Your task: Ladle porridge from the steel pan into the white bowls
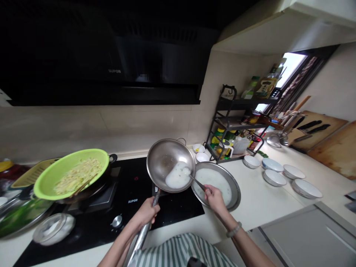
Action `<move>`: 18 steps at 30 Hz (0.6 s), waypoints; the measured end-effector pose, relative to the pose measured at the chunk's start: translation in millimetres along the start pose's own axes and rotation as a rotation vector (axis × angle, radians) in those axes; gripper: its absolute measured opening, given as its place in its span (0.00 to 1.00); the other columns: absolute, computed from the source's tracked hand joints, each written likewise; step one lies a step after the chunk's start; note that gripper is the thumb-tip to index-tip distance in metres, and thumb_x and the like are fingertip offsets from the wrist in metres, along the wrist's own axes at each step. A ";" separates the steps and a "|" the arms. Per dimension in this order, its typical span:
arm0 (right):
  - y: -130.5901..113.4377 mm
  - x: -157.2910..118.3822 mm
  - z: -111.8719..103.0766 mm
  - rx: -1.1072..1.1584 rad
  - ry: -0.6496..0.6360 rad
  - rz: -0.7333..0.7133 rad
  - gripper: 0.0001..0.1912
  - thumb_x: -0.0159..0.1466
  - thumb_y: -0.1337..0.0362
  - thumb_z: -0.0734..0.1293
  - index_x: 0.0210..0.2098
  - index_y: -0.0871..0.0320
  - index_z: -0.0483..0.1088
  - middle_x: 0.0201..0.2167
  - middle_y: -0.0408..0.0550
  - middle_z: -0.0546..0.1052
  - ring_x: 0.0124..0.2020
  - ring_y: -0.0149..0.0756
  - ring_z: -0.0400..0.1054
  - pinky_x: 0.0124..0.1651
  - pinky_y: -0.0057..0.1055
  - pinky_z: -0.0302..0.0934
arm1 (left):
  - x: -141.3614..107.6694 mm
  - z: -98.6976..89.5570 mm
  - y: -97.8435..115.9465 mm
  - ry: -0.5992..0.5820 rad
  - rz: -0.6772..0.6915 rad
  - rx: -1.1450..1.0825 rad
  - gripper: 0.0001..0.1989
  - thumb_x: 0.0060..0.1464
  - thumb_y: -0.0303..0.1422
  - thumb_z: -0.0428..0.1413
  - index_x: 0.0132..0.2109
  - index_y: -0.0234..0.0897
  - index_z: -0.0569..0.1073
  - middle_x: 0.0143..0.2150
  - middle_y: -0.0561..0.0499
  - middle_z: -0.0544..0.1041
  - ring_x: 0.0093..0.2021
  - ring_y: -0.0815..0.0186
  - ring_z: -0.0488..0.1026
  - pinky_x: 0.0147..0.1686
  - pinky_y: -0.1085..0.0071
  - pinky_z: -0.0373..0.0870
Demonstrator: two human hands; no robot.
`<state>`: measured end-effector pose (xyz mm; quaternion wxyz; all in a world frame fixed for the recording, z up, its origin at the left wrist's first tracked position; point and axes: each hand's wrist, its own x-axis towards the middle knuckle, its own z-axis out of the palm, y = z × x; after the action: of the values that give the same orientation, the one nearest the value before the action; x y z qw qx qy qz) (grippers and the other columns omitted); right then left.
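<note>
My left hand [149, 211] is closed around the long handle of a metal wok [158, 157], which tips to the right above the cooktop. White, milky liquid with small dark flecks pools on the wok's right side. My right hand [214, 196] grips a ladle [197, 180], whose bowl sits in that liquid near the wok's right rim. Right beside the wok, a wide metal basin [236, 185] holds more of the same white liquid. The wok's edge overlaps the basin's left rim; whether they touch, I cannot tell.
A green colander [44, 181] of pale shreds with chopsticks rests over a pan at left. A lidded glass jar [54, 228] stands near the cooktop's front. Several bowls [274, 178], a spice rack [233, 122] and knives [314, 126] are at right. A range hood [111, 85] hangs above.
</note>
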<state>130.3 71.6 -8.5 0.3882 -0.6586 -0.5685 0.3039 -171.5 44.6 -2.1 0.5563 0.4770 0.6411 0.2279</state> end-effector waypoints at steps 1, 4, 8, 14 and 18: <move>-1.5 0.4 -1.9 0.054 0.000 0.047 0.22 0.59 0.62 0.57 0.43 0.68 0.75 0.16 0.46 0.73 0.20 0.38 0.67 0.27 0.32 0.62 | -0.1 -0.1 0.1 -0.001 -0.002 0.001 0.10 0.50 0.22 0.50 0.30 0.40 0.57 0.18 0.60 0.62 0.12 0.74 0.59 0.13 0.80 0.51; -6.8 -0.6 -7.5 0.156 0.030 0.109 0.23 0.56 0.60 0.59 0.43 0.69 0.74 0.16 0.43 0.70 0.19 0.36 0.64 0.25 0.30 0.58 | -1.0 -0.4 1.0 -0.006 0.000 0.000 0.10 0.50 0.22 0.50 0.30 0.40 0.57 0.18 0.61 0.62 0.12 0.75 0.59 0.13 0.80 0.52; -14.2 -4.7 -11.3 0.296 0.036 0.222 0.22 0.53 0.61 0.61 0.42 0.68 0.73 0.15 0.40 0.67 0.17 0.32 0.58 0.21 0.27 0.50 | -2.9 -0.7 3.6 -0.005 -0.004 0.022 0.09 0.49 0.21 0.49 0.30 0.40 0.57 0.18 0.61 0.62 0.13 0.74 0.59 0.13 0.80 0.53; -27.7 -11.6 -14.7 0.472 0.001 0.435 0.21 0.50 0.63 0.65 0.42 0.66 0.71 0.13 0.37 0.65 0.13 0.26 0.50 0.17 0.23 0.40 | -3.3 -0.2 4.0 -0.006 -0.012 0.023 0.09 0.50 0.21 0.49 0.31 0.40 0.57 0.18 0.61 0.62 0.13 0.75 0.59 0.13 0.80 0.51; -35.8 -16.2 -20.2 0.516 -0.003 0.456 0.20 0.48 0.62 0.66 0.40 0.64 0.71 0.13 0.37 0.64 0.13 0.25 0.49 0.17 0.22 0.38 | -3.7 0.0 3.1 -0.001 -0.019 0.012 0.09 0.50 0.23 0.50 0.31 0.40 0.57 0.18 0.61 0.62 0.13 0.74 0.58 0.12 0.80 0.52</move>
<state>126.1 54.1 31.9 0.4630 -0.6485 -0.3115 0.5177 -170.7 42.8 2.2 0.5558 0.4742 0.6467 0.2188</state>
